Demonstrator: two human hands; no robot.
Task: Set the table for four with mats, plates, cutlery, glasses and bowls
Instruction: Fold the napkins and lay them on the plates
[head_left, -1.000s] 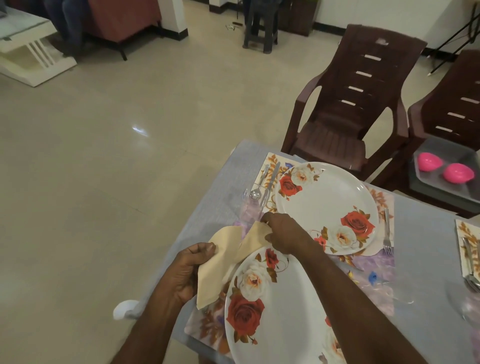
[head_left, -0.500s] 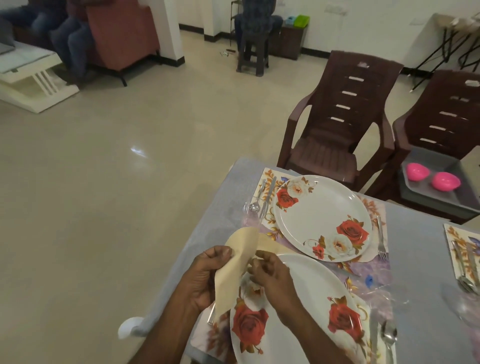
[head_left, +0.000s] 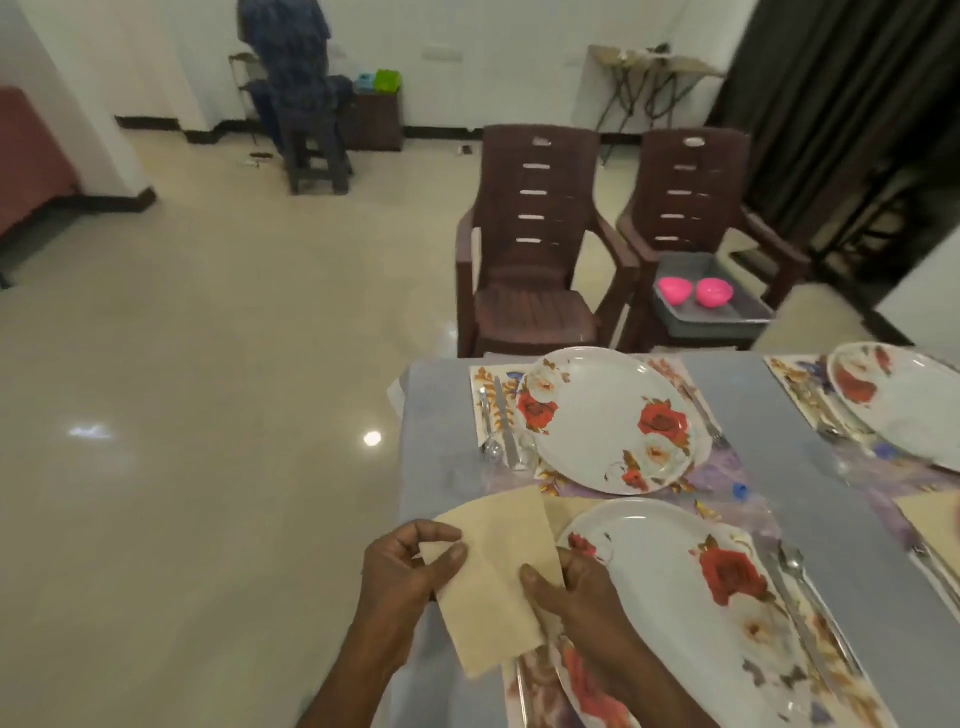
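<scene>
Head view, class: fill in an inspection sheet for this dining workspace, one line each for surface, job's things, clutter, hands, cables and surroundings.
Surface: table under a grey cloth, floral mats laid.
Job's things: near plate, far plate and right plate on mats; knife and spoon left of far plate; two pink bowls in a grey tray on a chair, not yet on the table.
Clutter: nothing seen.
Hands: left hand and right hand both grip a beige napkin at the near plate's left edge.
Cables: nothing seen.
Surroundings: two brown chairs, tiled floor, dark curtain at right.
</scene>
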